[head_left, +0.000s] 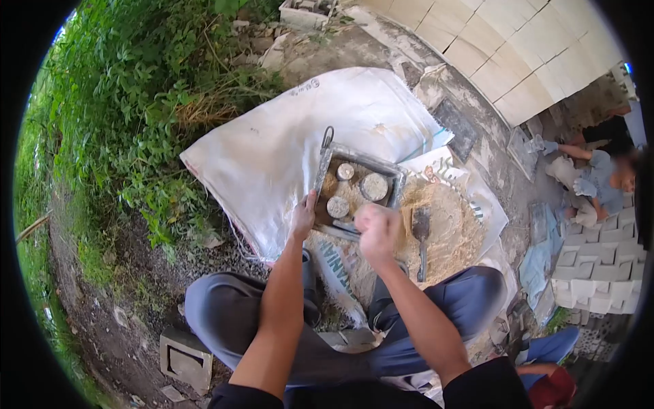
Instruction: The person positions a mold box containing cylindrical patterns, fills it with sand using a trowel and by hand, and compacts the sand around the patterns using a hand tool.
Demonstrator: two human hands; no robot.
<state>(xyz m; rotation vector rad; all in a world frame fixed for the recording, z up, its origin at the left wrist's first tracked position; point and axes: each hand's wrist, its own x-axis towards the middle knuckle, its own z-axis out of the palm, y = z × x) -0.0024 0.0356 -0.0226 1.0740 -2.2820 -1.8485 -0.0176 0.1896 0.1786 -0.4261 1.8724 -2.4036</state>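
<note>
From your head view, the metal box (368, 157) sits in front of you on the white sack (272, 146), tilted a little so its far left corner, with a wire loop (328, 136), points away from you. Inside the box, on a bed of sandy material, you have three round pieces: a larger disc (374, 186) towards its right wall, a small disc (345, 171) towards its far side, and a middle-sized disc (337, 207) towards its near left.

Your left hand (303, 217) is at the box's left wall, fingertips against it; you cannot tell from here whether that grip is clamped on the wall. Your right hand (379, 233) is at the box's near right corner, fingers curled together, but blur hides whether the grip has anything in it.

Just right of the box a heap of sand (453, 221) spreads over a printed sack (492, 204), and a trowel (421, 235) lies on it, handle towards you. Nearer you than the box, your knees stand apart on either side, with a lettered sack (334, 266) between them. Well left of the box and nearer you is a hollow block (185, 360); thick plants (157, 116) grow beyond its left side. Far to the box's right, a co-worker (599, 174) is beside stacked blocks (599, 259).
</note>
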